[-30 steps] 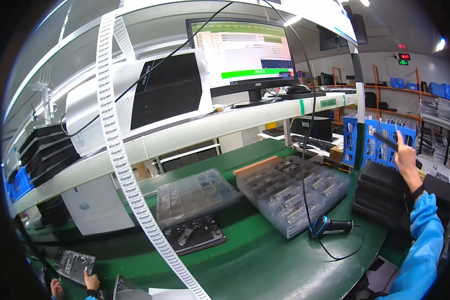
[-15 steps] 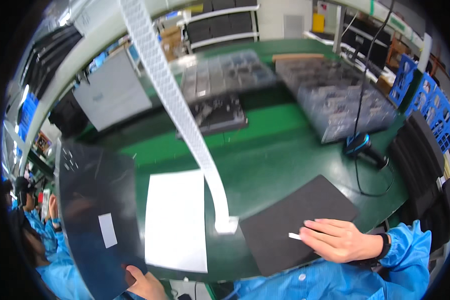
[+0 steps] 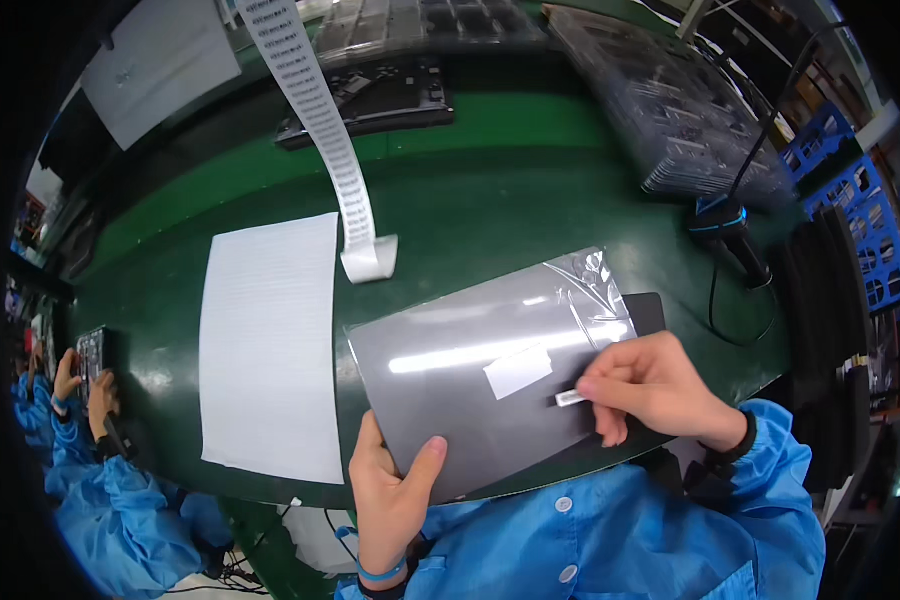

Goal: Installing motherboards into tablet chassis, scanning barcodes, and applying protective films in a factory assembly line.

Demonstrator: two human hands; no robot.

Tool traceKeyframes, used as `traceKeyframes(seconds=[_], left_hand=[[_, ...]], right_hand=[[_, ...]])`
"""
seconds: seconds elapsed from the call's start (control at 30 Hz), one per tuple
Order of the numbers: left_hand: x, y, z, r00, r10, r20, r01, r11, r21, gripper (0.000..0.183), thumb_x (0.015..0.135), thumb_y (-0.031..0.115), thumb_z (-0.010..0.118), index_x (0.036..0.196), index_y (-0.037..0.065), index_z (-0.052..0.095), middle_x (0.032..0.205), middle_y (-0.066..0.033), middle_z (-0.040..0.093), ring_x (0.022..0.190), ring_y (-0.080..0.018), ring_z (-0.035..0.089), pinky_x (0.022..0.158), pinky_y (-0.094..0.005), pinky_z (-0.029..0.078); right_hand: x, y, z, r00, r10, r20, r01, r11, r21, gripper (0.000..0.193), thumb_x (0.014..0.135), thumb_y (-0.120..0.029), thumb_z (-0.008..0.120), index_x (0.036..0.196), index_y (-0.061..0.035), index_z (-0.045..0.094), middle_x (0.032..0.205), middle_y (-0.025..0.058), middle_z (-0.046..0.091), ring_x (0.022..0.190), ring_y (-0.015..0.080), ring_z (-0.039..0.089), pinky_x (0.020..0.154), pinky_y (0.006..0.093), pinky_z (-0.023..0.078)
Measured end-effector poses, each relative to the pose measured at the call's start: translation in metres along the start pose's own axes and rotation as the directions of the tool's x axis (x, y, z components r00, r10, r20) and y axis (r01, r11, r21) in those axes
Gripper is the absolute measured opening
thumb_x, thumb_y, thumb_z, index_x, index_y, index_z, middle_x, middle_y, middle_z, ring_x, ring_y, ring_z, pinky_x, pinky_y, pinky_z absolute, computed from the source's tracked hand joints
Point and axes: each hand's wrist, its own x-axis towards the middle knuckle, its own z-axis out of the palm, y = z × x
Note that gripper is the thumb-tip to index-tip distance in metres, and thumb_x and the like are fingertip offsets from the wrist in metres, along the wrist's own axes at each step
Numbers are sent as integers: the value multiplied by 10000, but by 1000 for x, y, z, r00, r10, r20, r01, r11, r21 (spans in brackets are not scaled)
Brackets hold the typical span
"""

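A flat grey panel in glossy clear film lies tilted over a black foam pad, most of which it hides. My left hand grips the panel's near-left corner, thumb on top and fingers underneath. A white rectangular label is on the film, right of the panel's middle. Just right of that label, my right hand pinches a small white label strip between thumb and fingers, above the panel. Whether the strip touches the film I cannot tell.
Left of the panel lies a white sheet. A hanging label roll strip curls onto the table beside it. Stacked clear trays, a corded handheld scanner and black pads stand right. A co-worker's hands are far left.
The panel has come from the left to lie over the foam pad, carried by my left hand. My right hand has lifted from the pad with the label strip. The view has tilted down.
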Motion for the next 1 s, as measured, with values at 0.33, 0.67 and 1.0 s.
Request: traceKeyframes(seconds=[0.33, 0.67, 1.0], left_hand=[[0, 2, 3, 1000, -17, -20, 18, 1000, 13, 364, 918, -13, 632, 1236, -81, 469, 1059, -159, 676, 929, -143, 655, 818, -249, 516], [-2, -5, 0, 1000, -11, -17, 12, 997, 71, 346, 919, -16, 632, 1219, -77, 471, 1028, -154, 681, 901, -133, 656, 780, -240, 519], [-5, 1, 12, 998, 65, 17, -66, 996, 63, 395, 933, 8, 606, 1288, -64, 449, 1083, -154, 651, 944, -155, 643, 810, -249, 514]], right_hand=[[25, -10, 3, 994, 88, 61, -70, 964, -256, 238, 964, -177, 664, 904, 54, 676, 652, 67, 665, 496, 89, 617, 435, 211, 451], [19, -12, 4, 978, -198, -73, 76, 655, -751, 302, 856, -176, 764, 685, 33, 629, 531, 123, 590, 464, 172, 589, 451, 311, 430], [-44, -25, -187, 427, -669, -609, -402, 463, -790, 447, 696, -314, 875, 762, 36, 605, 627, 137, 595, 574, 198, 595, 531, 348, 451]])
